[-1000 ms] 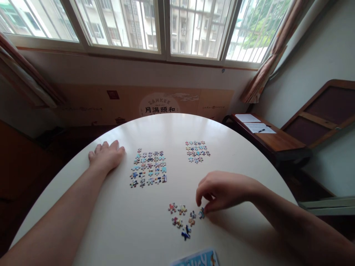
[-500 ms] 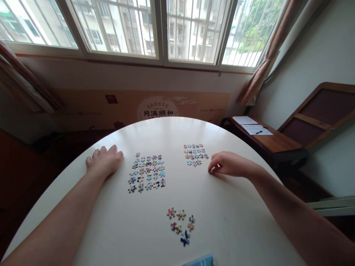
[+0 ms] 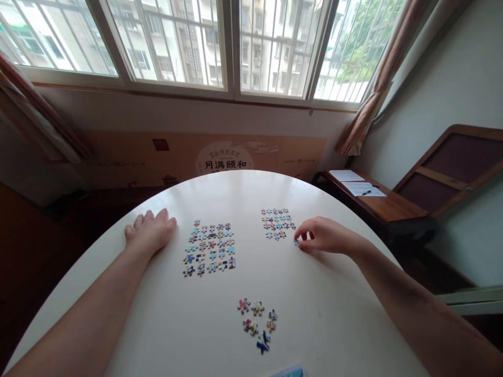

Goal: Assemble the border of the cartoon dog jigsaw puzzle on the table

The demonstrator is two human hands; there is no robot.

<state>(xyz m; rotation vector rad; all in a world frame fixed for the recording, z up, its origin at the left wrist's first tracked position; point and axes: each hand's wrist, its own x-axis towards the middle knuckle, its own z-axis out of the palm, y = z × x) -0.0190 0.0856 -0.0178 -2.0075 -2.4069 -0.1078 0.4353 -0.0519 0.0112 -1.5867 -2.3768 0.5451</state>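
Note:
My left hand (image 3: 151,231) lies palm down on the white round table (image 3: 188,330), fingers spread and holding nothing. Beside it, to the right, puzzle pieces (image 3: 212,244) are laid out in loose rows, separate from one another. My right hand (image 3: 320,234) is closed in a pinch at a small puzzle piece (image 3: 296,242), which sits low at the fingertips against the tabletop. Just left of those fingers is a smaller block of puzzle pieces (image 3: 278,222) in rows. Nearer to me, several pieces (image 3: 251,325) lie scattered, some overlapping.
A blue, flat printed thing (image 3: 290,372) shows at the bottom edge. Past the table's right rim stands a wooden bench (image 3: 396,201) with papers (image 3: 363,189) and a pen. A printed cardboard panel (image 3: 267,152) is under the barred window.
The piece at my right fingertips now shows more plainly and has come slightly left, beside the smaller block. My left hand stays flat. The whole view has shifted down a little.

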